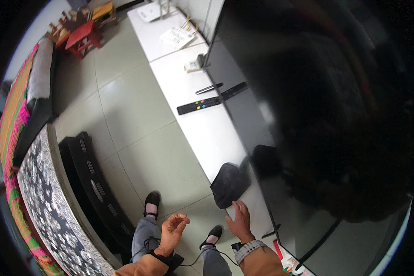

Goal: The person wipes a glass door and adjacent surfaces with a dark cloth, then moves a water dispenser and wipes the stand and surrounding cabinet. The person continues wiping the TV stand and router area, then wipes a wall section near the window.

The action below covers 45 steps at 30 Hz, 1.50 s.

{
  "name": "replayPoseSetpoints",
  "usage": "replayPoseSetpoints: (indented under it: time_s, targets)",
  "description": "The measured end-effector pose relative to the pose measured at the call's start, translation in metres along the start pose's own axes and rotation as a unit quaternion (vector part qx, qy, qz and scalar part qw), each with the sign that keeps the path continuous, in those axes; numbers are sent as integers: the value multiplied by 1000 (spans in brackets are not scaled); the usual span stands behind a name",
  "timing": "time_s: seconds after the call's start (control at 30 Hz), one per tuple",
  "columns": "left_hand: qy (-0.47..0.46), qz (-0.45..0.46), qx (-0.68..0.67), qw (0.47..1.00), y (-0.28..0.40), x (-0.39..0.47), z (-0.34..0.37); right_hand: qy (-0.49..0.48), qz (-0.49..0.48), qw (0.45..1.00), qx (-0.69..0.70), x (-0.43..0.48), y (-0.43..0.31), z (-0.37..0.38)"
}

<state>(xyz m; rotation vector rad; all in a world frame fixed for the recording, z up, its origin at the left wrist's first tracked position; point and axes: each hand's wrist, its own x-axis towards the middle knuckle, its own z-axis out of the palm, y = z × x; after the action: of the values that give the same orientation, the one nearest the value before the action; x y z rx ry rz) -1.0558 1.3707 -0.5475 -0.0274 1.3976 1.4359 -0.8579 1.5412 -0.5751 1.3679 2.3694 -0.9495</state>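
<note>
My right hand (239,221) is over the white TV cabinet (207,138), fingers apart. Its fingertips reach the near edge of a folded black cloth (229,184); whether they touch it I cannot tell. The cloth lies at the cabinet's front edge, before a large black television screen (314,120) that mirrors it. Over the floor, further left, hovers my left hand (174,229), loosely curled, with nothing visible in it. Both wrists wear dark bands, and a thin black cable hangs between them.
On the cabinet lie a black remote control (198,105), a dark pen-like object (208,88), a small white box (193,65) and a white sheet with writing (179,36). A table with a floral cover (48,193) stands at left. Behind it is a red stool (82,36).
</note>
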Motion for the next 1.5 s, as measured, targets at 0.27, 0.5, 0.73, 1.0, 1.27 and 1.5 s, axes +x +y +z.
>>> replayPoseSetpoints:
  time_s: [0.27, 0.5, 0.73, 1.0, 1.27, 1.5]
  targets:
    - [48, -42, 44, 997, -104, 39, -52, 90, 41, 985, -139, 95, -13, 57]
    - [-54, -36, 34, 997, -100, 65, -34, 223, -24, 956, -189, 237, -45, 45]
    - [-57, -130, 96, 985, -92, 74, -30, 230, -64, 948, -210, 312, -57, 6]
    - [-85, -125, 85, 985, -104, 85, -19, 208, 36, 973, -88, 269, -9, 5]
    - [-105, -171, 97, 975, -112, 95, 1, 131, 192, 973, 17, 193, 73, 16]
    - [-90, -184, 125, 971, -125, 118, 0, 117, 284, 951, -42, 145, 174, 73]
